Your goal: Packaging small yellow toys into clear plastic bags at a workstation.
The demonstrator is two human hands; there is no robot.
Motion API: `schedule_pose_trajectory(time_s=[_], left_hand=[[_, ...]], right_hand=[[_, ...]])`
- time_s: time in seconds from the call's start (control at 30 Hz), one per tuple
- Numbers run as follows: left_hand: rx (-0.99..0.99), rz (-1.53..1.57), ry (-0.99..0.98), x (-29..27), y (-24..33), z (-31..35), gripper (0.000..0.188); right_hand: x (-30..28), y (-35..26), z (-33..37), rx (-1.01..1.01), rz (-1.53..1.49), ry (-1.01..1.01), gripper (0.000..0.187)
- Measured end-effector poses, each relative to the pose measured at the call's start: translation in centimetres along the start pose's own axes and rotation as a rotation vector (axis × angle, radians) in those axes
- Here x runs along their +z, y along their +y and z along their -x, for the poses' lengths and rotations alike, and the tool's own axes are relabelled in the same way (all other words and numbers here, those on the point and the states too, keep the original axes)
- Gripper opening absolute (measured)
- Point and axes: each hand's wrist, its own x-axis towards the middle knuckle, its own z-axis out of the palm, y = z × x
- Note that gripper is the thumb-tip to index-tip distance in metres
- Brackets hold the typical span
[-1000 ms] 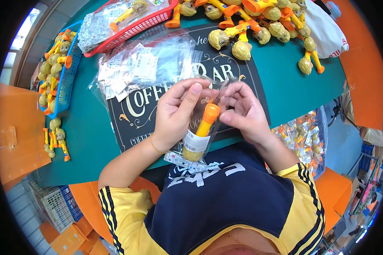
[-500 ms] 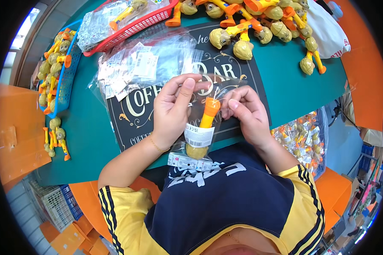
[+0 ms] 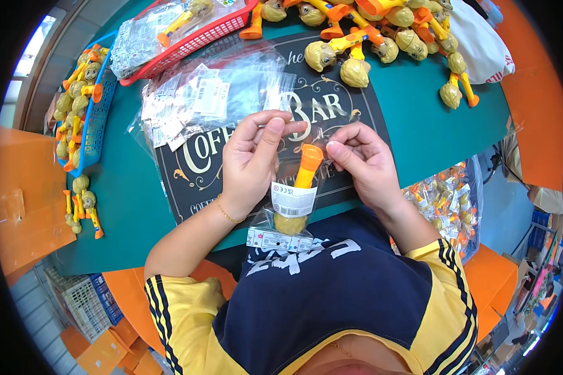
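Observation:
A clear plastic bag [image 3: 327, 195] hangs between my hands with its opening at the top. Inside it is a toy [image 3: 305, 172] with a yellow stem, an orange flared end upward and a golden rounded head at the bottom. A white label [image 3: 293, 199] wraps across the middle, and a printed header strip [image 3: 275, 239] lies at the bag's lower end, against my shirt. My left hand [image 3: 250, 156] pinches the bag's upper left edge between thumb and fingers. Across from it, my right hand [image 3: 364, 159] pinches the upper right edge.
Flat clear bags [image 3: 213, 97] lie on the dark printed mat [image 3: 187, 203]. Behind them stands a red basket [image 3: 187, 50] of bags. Loose toys [image 3: 356, 72] are heaped at the back; a blue basket [image 3: 94, 140] holds more. Bagged toys [image 3: 441, 206] fill a container at right.
My right hand has shifted slightly right and up, drawing its side of the bag's mouth outward. My left hand has barely moved, and the toy stays in the bag.

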Motion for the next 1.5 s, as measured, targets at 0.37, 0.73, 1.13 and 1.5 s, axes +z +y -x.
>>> schedule_pose_trajectory(time_s=[0.37, 0.73, 1.13, 1.5], left_hand=[[-0.297, -0.238, -0.138, -0.9, 1.8, -1.0, 0.025], [-0.453, 0.145, -0.184, -2.5, 1.5, -2.0, 0.017], [-0.366, 0.324, -0.343, -2.4, 1.1, -2.2, 0.012], [-0.435, 0.425, -0.364, -2.5, 1.2, -2.1, 0.004]], right_hand=[[-0.8, -0.9, -0.3, 0.025, 0.025, -0.043, 0.013], [-1.5, -0.9, -0.3, 0.08, 0.006, -0.011, 0.017], [-3.0, -0.7, -0.7, 0.046, -0.115, -0.155, 0.006], [-3.5, -2.0, -1.0, 0.008, 0.129, -0.277, 0.01]])
